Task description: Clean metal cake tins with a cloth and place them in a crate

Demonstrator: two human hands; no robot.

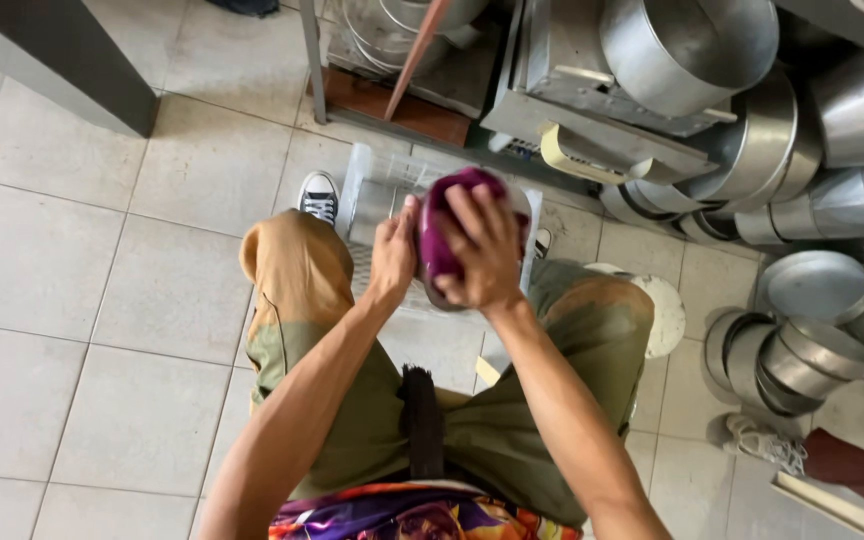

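Purple cloth [449,235] is pressed over a round metal tin [522,215] held above the person's knees, over a clear plastic crate [377,185] on the tiled floor [102,300]. The right hand [482,255] spreads across the cloth, its grip closed on it. The left hand [394,255] clasps the tin's other side. Stacked metal tins [802,350] sit to the right.

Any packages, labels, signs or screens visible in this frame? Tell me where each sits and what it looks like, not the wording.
None that can be made out: no package, sign or screen shows.
The left hand and right hand hold a round metal tin with a purple cloth pressed on it; no label shows on it.
The stacked metal tins at right look bare.
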